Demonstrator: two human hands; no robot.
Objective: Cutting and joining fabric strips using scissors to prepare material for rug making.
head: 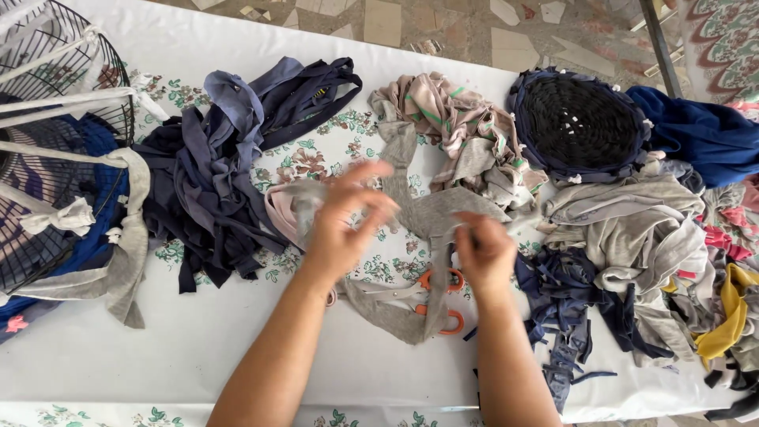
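Near the middle of the frame, 2 bare hands work over a worktop (198, 348) covered in white cloth with a floral print. The left hand (345, 221) is blurred, its fingers spread and partly curled; a pale grey fabric strip (431, 217) runs across to it, though I cannot tell whether the grip is closed on the strip or merely touching it. The right hand (484, 251) has its fingers drawn together, pinching the same strip at centre right of the frame. The strip droops below the hands and lies over orange-handled scissors (443, 300), which rest on the worktop just beneath the right hand.

At upper left of centre lies a pile of navy and blue-grey scraps (229, 166). Above the hands, at upper centre, sits a heap of pink and grey fabric with green stripes (451, 126). At upper right is a round woven mat (581, 122) in dark tones, with a deep blue cloth (704, 134) beside it. At right lies a mound of grey and beige cloth (632, 229), with dark blue scraps (565, 304) below it and a yellow piece (731, 312) near the right edge. A wire fan guard (55, 150) wound with fabric strips fills the left edge.
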